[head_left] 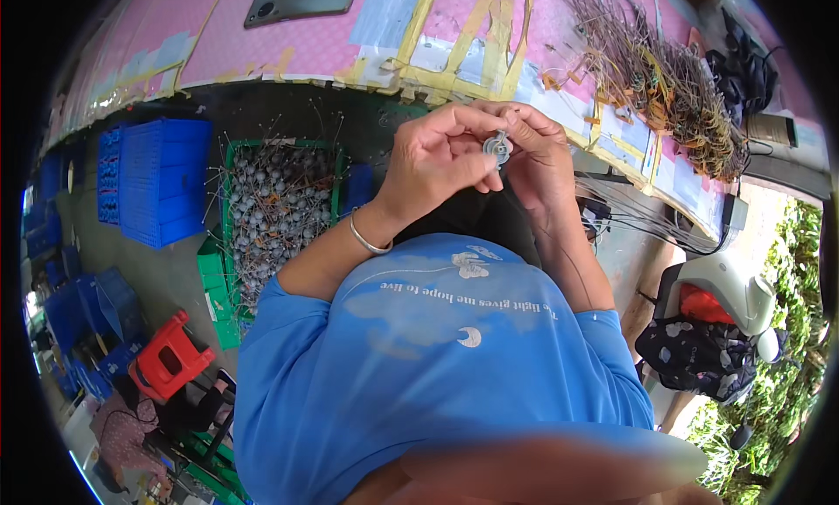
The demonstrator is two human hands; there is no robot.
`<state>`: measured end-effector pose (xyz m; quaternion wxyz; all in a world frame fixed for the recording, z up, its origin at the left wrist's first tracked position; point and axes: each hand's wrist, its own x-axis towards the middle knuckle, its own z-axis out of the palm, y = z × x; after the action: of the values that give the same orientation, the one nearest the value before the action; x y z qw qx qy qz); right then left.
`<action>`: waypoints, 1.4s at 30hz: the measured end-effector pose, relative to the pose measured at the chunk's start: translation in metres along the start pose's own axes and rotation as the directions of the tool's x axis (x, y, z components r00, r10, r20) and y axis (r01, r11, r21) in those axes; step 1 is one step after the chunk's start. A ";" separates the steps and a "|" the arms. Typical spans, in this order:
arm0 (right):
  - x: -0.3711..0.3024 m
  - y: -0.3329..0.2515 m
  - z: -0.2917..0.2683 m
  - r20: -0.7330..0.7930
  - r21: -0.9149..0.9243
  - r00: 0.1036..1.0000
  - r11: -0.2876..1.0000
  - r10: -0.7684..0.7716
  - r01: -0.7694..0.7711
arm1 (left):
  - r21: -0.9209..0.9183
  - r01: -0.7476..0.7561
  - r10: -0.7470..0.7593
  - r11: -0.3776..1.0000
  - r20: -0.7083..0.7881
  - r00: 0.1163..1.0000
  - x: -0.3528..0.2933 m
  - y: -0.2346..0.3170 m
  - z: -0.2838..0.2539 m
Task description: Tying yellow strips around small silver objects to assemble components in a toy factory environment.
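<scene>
Both hands meet in front of my chest, just short of the table edge. Between them is a small grey round part (497, 148) with a ridged, disc-like face. My left hand (426, 160) is closed on it, the thumb pressing its near side and the index finger reaching over the top. My right hand (544, 148) pinches at its upper right with thumb and fingertips. Fingers cover much of the part, so its back is hidden. A green crate (339, 181) to the left holds many similar-looking grey round parts (275, 199) with thin wire leads.
The pink-covered table (227, 46), patched with yellow tape, carries a phone (301, 1) and a heap of wires with orange ends (669, 94). Blue bins (166, 181) and a red stool (170, 356) stand left. A scooter (717, 295) is at right.
</scene>
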<state>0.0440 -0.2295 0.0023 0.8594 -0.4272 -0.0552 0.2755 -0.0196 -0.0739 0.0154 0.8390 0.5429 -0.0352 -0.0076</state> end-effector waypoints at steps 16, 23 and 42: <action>0.096 -0.115 -0.117 -0.316 -0.857 0.876 0.506 -0.365 -0.099 | 0.016 0.058 -0.059 0.998 0.055 0.997 0.021 0.002 -0.032; 0.182 -0.140 -0.090 0.189 -0.954 0.808 -0.300 -0.557 0.017 | 0.045 0.186 -0.190 0.982 0.107 0.976 0.019 -0.006 -0.038; 0.115 -0.080 -0.028 0.341 -0.937 0.845 -0.224 -0.411 0.269 | 0.115 0.017 -0.003 0.993 -0.121 0.993 -0.004 -0.001 -0.031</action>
<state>0.1845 -0.2280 0.0296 0.2989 -0.8933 -0.3113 -0.1255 -0.0214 -0.0462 0.0015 0.8066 0.5904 0.0181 0.0230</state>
